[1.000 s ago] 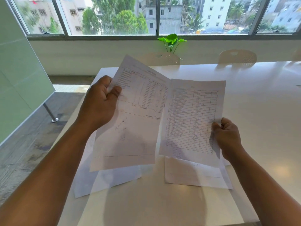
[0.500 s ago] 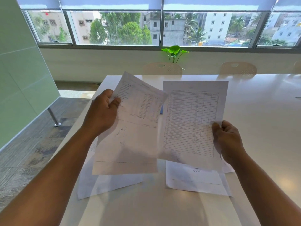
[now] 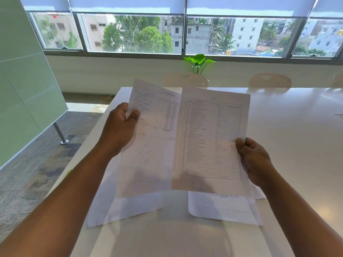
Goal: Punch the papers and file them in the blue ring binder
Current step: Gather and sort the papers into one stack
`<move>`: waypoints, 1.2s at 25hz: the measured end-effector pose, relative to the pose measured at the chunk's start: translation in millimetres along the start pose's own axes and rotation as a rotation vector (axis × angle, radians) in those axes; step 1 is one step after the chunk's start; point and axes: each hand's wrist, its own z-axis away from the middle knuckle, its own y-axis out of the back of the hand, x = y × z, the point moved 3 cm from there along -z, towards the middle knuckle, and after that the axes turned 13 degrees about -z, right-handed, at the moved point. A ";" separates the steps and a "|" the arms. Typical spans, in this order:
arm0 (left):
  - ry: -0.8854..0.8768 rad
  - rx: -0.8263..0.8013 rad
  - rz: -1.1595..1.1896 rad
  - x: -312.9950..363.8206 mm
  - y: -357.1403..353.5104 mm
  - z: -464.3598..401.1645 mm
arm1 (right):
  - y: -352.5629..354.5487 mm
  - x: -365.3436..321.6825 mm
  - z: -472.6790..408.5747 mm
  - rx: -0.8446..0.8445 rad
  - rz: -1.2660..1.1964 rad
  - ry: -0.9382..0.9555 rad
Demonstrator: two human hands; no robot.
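I hold two printed sheets up above the white table [image 3: 287, 136]. My left hand [image 3: 120, 127] pinches the left edge of one sheet [image 3: 150, 149], a form with a table on its upper half. My right hand [image 3: 254, 160] grips the right edge of the other sheet [image 3: 209, 138], a ruled list that overlaps the first one. More papers lie flat on the table below: one at the left [image 3: 122, 210] and one at the right [image 3: 222, 208]. The held sheets hide what lies behind them; no binder or punch shows.
Pale chairs [image 3: 185, 80] [image 3: 270, 81] stand at the table's far side, with a small green plant [image 3: 199, 62] behind them under the windows. A green glass partition [image 3: 22, 89] on a metal post [image 3: 60, 134] stands at the left, beside the table's left edge.
Both sheets have risen and turned more upright, and the right sheet now overlaps the left one. The view has tilted up, so more of the window shows.
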 end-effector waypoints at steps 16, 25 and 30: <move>0.038 -0.231 0.318 6.9 -54.1 40.0 | -64.0 30.6 26.0 -0.146 0.021 0.066; -0.073 -0.098 0.357 5.0 -52.7 44.2 | -59.2 14.5 23.1 -0.298 0.029 0.214; -0.078 -0.246 0.367 -11.7 -73.9 59.9 | -53.4 30.6 26.9 -0.299 0.199 0.137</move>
